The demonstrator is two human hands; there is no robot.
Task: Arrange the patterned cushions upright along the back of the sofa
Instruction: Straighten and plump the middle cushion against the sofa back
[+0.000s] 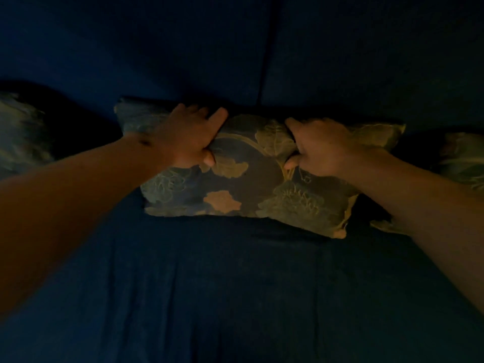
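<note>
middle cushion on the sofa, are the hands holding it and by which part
Yes. Both hands grip the middle patterned cushion along its upper edge: the left hand toward its left side, the right hand toward its right, fingers over the top and thumbs pressing the front.

The scene is very dim, with a faint warm glow on the forearms and the middle cushion [246,174] while the blue sofa [235,297] sinks almost to black. The left cushion [21,132] is smeared with blur, and the wide lens bends the edges.
</note>
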